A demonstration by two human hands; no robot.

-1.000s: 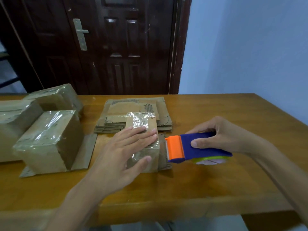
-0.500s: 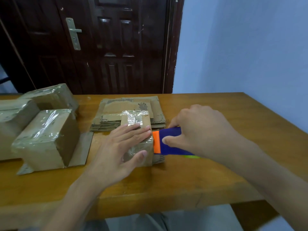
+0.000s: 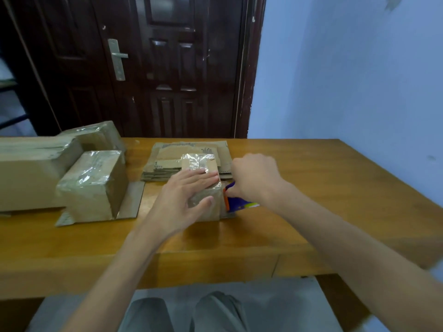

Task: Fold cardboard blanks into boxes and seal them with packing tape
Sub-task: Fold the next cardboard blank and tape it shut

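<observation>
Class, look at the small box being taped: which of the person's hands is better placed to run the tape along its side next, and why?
The right hand: it already grips the tape dispenser against the small box, while the left hand lies flat steadying it.

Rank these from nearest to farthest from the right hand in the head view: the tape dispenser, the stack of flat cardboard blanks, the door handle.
1. Tape dispenser: gripped in the right hand, against the small box's right side.
2. Stack of flat cardboard blanks: on the table just behind and left of the hand.
3. Door handle: far back, upper left.
</observation>
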